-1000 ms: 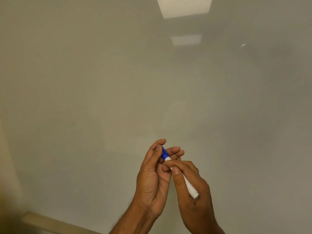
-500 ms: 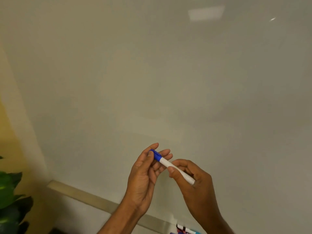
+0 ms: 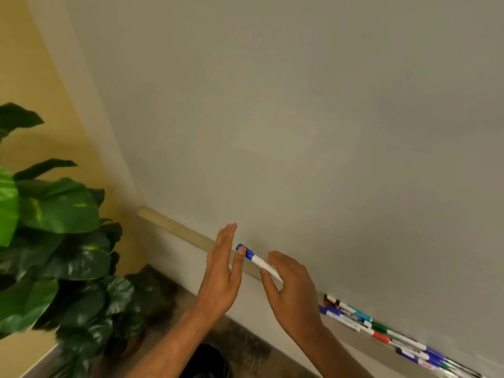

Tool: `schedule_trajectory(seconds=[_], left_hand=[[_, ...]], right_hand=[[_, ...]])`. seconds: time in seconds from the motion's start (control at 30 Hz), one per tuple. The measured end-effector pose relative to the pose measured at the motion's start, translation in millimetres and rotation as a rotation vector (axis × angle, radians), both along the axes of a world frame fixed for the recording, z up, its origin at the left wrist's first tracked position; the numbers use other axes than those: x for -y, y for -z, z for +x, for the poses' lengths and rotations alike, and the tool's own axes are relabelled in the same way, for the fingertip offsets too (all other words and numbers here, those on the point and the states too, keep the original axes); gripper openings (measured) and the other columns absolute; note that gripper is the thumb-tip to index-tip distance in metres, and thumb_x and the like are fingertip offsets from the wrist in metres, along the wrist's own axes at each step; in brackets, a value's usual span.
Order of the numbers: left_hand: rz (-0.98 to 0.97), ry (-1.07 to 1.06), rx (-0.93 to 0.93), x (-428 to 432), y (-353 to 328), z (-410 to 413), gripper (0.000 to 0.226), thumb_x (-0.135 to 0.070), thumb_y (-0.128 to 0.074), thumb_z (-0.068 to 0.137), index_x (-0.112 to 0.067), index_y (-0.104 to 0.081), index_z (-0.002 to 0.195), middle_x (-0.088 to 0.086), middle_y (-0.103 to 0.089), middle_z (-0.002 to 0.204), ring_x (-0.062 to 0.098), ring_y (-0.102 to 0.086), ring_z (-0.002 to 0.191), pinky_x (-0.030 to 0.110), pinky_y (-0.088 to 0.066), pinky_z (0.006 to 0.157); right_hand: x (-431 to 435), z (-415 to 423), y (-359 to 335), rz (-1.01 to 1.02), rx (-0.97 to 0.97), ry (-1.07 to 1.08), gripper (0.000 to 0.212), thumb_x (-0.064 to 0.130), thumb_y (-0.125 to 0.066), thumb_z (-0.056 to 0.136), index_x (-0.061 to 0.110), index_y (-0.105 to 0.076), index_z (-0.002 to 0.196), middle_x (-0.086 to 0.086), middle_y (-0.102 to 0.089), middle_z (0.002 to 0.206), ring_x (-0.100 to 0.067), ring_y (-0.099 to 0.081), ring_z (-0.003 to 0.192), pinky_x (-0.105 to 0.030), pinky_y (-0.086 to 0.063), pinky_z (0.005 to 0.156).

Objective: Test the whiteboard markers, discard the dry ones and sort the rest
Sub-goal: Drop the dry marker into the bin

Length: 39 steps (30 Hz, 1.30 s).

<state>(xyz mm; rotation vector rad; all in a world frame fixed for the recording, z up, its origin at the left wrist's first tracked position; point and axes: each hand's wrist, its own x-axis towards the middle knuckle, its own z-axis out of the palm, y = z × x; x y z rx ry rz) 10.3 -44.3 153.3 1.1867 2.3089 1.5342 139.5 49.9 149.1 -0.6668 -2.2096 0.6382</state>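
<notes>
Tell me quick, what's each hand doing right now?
Left hand: open, fingers straight, thumb on the cap of the blue marker.
Right hand: pinching the blue marker by its barrel.

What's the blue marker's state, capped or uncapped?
Capped: blue cap sits on the marker; left hand touches it, right hand pinches the white barrel.

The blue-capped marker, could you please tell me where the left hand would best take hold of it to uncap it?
Probably the blue cap, with a grip from the marker's upper-left end, thumb and fingers across it. The blue-capped marker slants with its cap toward the left hand, whose thumb touches it, while the right hand pinches its lower end.
</notes>
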Motion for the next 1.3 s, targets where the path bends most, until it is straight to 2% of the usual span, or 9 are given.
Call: schedule_trajectory(seconds=[0.13,0.27,0.37,0.53,0.67,0.8,0.97,1.03,1.3], left_hand=[[-0.188,-0.059,-0.180,45.6,54.0,-29.7,0.056,-0.042,-0.031,0.110,-0.031,-0.015,0.163,-0.009,-0.006,0.171,-0.001,0.009,0.155,0.031,-0.001,0.126],[-0.320,-0.105,-0.236,96.1,117.0,-51.5,0.054,-0.037,-0.027,0.112,-0.023,-0.019,0.163,-0.001,-0.007,0.171,0.010,0.009,0.158,0.041,-0.001,0.129],[-0.403,-0.166,-0.249,131.6,161.9,-65.0,0.053,-0.033,-0.029,0.111,-0.021,-0.023,0.162,0.001,-0.008,0.171,0.014,0.007,0.158,0.040,-0.002,0.129],[-0.521,-0.212,-0.261,167.6,217.8,-81.2,0.055,-0.034,-0.025,0.109,-0.016,-0.028,0.161,0.006,-0.013,0.170,0.019,0.002,0.159,0.039,-0.003,0.128],[-0.546,-0.244,-0.228,180.5,246.7,-89.7,0.055,-0.034,-0.025,0.109,-0.014,-0.030,0.160,0.008,-0.016,0.170,0.020,0.000,0.159,0.040,-0.004,0.128],[-0.544,-0.269,-0.190,188.5,266.1,-96.3,0.054,-0.034,-0.026,0.110,-0.015,-0.030,0.160,0.007,-0.014,0.170,0.020,0.001,0.159,0.040,-0.004,0.128],[-0.530,-0.294,-0.186,198.6,277.7,-101.4,0.052,-0.028,-0.032,0.110,-0.015,-0.030,0.160,0.007,-0.014,0.170,0.020,0.001,0.159,0.036,0.002,0.128],[-0.531,-0.302,-0.188,200.0,279.1,-101.8,0.052,-0.028,-0.032,0.110,-0.015,-0.029,0.160,0.007,-0.013,0.171,0.020,0.001,0.159,0.038,0.001,0.129],[-0.534,-0.256,-0.224,174.4,261.4,-95.1,0.054,-0.033,-0.030,0.110,-0.014,-0.027,0.161,0.010,-0.012,0.171,0.022,0.001,0.159,0.049,-0.009,0.128]], right_hand=[[24.6,-25.6,65.2,0.003,0.135,-0.046,0.032,0.024,-0.078,0.085,0.014,-0.072,0.115,0.000,-0.071,0.118,-0.018,-0.067,0.108,-0.024,-0.043,0.093],[53.7,-43.5,128.2,0.006,0.227,-0.093,0.024,0.013,-0.078,0.082,0.012,-0.073,0.105,-0.004,-0.072,0.115,-0.022,-0.068,0.105,-0.032,-0.049,0.089],[74.5,-54.3,172.2,-0.022,0.313,-0.138,0.018,0.020,-0.066,0.085,0.015,-0.073,0.101,-0.003,-0.071,0.112,-0.022,-0.066,0.106,-0.037,-0.052,0.087],[100.9,-71.6,233.6,-0.015,0.478,-0.169,0.037,0.036,-0.046,0.089,0.018,-0.076,0.100,-0.001,-0.073,0.112,-0.021,-0.068,0.106,-0.035,-0.053,0.087],[116.6,-89.7,262.8,-0.037,0.556,-0.175,0.036,0.036,-0.047,0.086,0.018,-0.078,0.095,-0.001,-0.075,0.105,-0.021,-0.071,0.099,-0.033,-0.055,0.081],[128.8,-106.8,294.8,-0.087,0.601,-0.203,0.030,0.033,-0.063,0.084,0.016,-0.076,0.105,-0.002,-0.074,0.109,-0.024,-0.070,0.102,-0.037,-0.055,0.082],[135.8,-120.7,309.3,-0.097,0.630,-0.188,0.048,0.048,-0.046,0.091,0.016,-0.067,0.119,-0.004,-0.070,0.117,-0.028,-0.066,0.107,-0.043,-0.053,0.084],[135.1,-119.7,307.5,-0.103,0.581,-0.156,0.045,0.045,-0.049,0.092,0.013,-0.068,0.118,-0.006,-0.070,0.116,-0.030,-0.066,0.107,-0.042,-0.052,0.086],[111.3,-95.5,285.3,-0.151,0.458,-0.045,0.056,0.050,-0.039,0.098,0.012,-0.063,0.131,-0.009,-0.059,0.140,-0.029,-0.048,0.136,-0.046,-0.037,0.110]])
